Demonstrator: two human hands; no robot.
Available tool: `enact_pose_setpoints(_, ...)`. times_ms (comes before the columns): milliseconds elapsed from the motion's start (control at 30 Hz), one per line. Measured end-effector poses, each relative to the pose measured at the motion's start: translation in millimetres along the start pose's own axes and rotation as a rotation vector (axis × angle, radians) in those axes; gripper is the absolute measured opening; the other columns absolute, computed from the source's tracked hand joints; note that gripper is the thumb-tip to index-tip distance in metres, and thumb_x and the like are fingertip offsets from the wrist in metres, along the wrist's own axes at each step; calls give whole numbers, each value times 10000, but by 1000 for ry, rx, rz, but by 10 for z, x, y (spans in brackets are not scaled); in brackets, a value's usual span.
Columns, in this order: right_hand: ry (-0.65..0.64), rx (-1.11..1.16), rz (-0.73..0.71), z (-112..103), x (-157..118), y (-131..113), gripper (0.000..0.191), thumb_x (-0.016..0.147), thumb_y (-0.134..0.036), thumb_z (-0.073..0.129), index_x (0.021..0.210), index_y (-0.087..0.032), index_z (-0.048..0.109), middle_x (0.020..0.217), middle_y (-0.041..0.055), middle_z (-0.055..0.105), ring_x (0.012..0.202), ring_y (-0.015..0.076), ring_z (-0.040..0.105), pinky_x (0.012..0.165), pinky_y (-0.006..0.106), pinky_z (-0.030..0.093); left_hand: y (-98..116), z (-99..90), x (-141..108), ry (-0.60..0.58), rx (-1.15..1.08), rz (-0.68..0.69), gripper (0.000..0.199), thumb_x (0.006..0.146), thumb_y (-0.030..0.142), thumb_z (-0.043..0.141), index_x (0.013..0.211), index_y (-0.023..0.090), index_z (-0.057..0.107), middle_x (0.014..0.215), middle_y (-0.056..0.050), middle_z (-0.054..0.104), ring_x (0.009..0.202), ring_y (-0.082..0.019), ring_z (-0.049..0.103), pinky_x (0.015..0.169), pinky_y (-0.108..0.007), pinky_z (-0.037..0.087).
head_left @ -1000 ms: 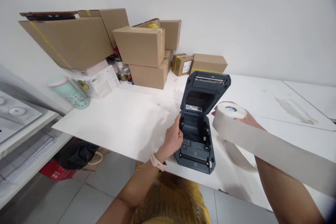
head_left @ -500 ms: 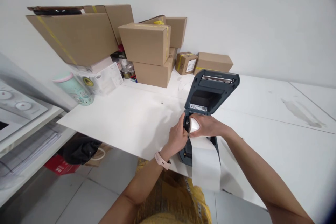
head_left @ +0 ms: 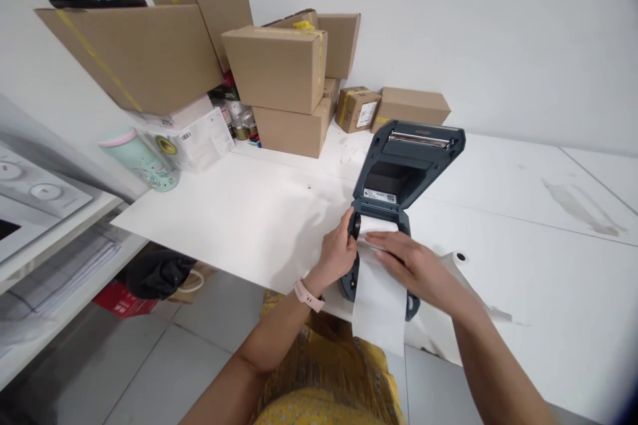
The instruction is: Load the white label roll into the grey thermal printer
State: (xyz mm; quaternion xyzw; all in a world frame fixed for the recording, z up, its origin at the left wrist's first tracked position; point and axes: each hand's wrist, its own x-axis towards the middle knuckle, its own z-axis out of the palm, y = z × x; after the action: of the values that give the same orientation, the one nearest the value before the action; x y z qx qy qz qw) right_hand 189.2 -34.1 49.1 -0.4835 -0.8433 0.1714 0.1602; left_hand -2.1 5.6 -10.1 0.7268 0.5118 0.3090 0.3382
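A dark label printer (head_left: 411, 309) stands at the table's front edge with its lid (head_left: 423, 158) tilted up. Inside it sits a white paper roll (head_left: 376, 224), whose loose strip (head_left: 379, 309) runs forward and hangs over the table edge. My left hand (head_left: 339, 249) is closed on the printer's left side, by the black roll holder (head_left: 355, 224); its fingertips are partly hidden. With fingers stretched out, my right hand (head_left: 411, 262) lies on the paper just in front of the roll.
Right of the printer lies another paper roll (head_left: 456, 257) with a loose end. Cardboard boxes (head_left: 274, 70) are stacked at the back left, and smaller boxes (head_left: 356, 109) stand behind the printer. A mint tumbler (head_left: 144, 159) is near the left table edge, beside a shelf (head_left: 94, 212).
The white roll has gone down into the printer. My right hand has let go of it and moved right and down, its fingers now flat on the paper. The left hand stays at the printer's side.
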Motion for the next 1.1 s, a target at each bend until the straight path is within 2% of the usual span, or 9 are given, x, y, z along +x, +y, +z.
enact_pose_setpoints(133,87,-63,-79,354,-385,-127,430,1067,-327,434,1468,-268,580,1506,56,609,1413,268,569,1123,502,552,31,-19,-1,1,15,-21,717,913,97,418,1614,180,290,940,-72,716,798,-231,654,841,-354,506)
enact_pose_setpoints(233,204,-189,-122,582,-501,-162,528,1056,-266,469,1582,-286,430,1552,37,554,1456,269,522,1133,520,547,74,-43,-8,-10,8,-47,696,926,101,410,1610,191,313,958,-72,733,807,-230,672,855,-355,516)
enact_pose_setpoints(367,311,-295,-160,678,-505,-197,675,1045,-207,493,1659,-292,224,1554,26,546,1440,265,538,1110,505,565,111,-55,-21,-3,-37,-82,664,936,116,431,1594,179,362,1038,-96,757,879,-251,702,908,-385,526)
enact_pose_setpoints(467,322,-316,-155,660,-492,-220,706,1044,-216,502,1667,-296,178,1549,22,547,1431,266,547,1086,485,583,111,-47,-25,10,-81,-108,652,934,127,457,1580,190,389,1172,-109,753,977,-264,716,964,-403,527)
enact_pose_setpoints(633,309,-278,-152,646,-517,-224,667,1047,-229,496,1655,-318,235,1548,12,548,1437,253,538,1095,445,578,87,-30,-29,19,-93,-111,652,937,133,458,1582,201,390,1373,-130,686,1042,-278,721,998,-434,530)
enact_pose_setpoints(900,336,-251,-155,673,-559,-231,617,1036,-212,522,1622,-295,346,1542,18,559,1436,265,542,1064,457,597,81,-25,-15,36,-138,-106,613,939,145,463,1548,216,454,1386,-115,683,1134,-289,708,1078,-467,508)
enact_pose_setpoints(1000,337,-215,-155,676,-540,-229,567,1025,-207,541,1579,-274,436,1530,31,575,1433,279,546,1065,476,596,60,-16,-23,35,-200,-105,606,945,160,472,1548,212,449,1480,-119,619,1294,-307,636,1140,-485,466)
enact_pose_setpoints(1100,388,-116,-168,675,-546,-246,471,998,-195,593,1465,-259,579,1460,52,647,1382,285,600,1048,484,603,24,-2,-137,-25,-362,-95,627,989,262,500,1600,234,362,1628,-101,464,1475,-301,480,1230,-480,377)
